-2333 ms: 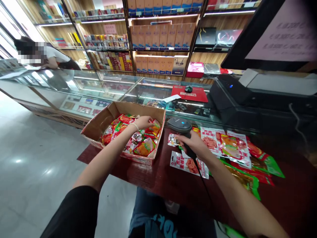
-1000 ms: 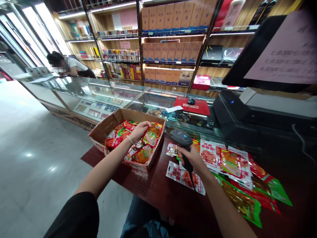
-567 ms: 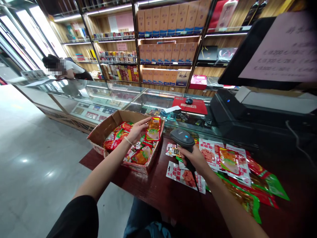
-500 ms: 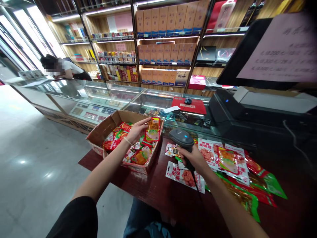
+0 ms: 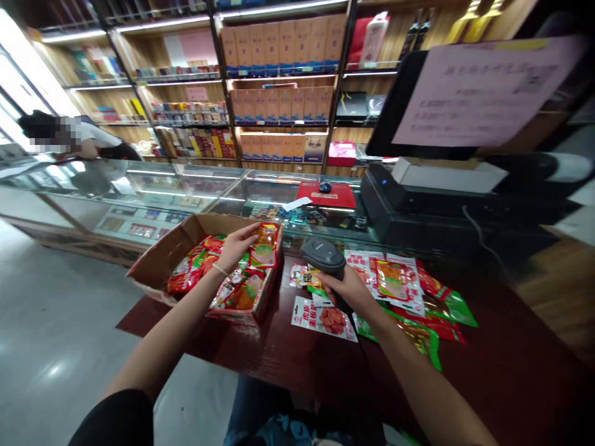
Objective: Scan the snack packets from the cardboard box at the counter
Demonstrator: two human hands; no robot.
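My left hand (image 5: 236, 249) is closed on the edge of a red-bordered snack packet (image 5: 264, 251), held over the right side of an open cardboard box (image 5: 153, 257). Several red and white snack packets (image 5: 193, 269) lie inside that box. A black handheld barcode scanner (image 5: 324, 255) is gripped in my right hand (image 5: 346, 286), its head toward the box and its cord hanging down. Beneath and beside this hand, white packets (image 5: 325, 319) and red-and-green packets (image 5: 446, 303) lie on the dark red tabletop (image 5: 274, 353). Part of the pile is hidden by my right forearm.
A glass display counter (image 5: 186, 186) runs behind the box, with a red mat (image 5: 341, 197) and a mouse (image 5: 325, 186) on it. At right stand a monitor (image 5: 395, 105) bearing a pink paper and a black machine (image 5: 385, 210). Another person (image 5: 88, 139) leans over the counter far left.
My view has turned to the right, so everything sits further left in it. The packet and the scanner stay in my hands, in nearly the same places over the table.
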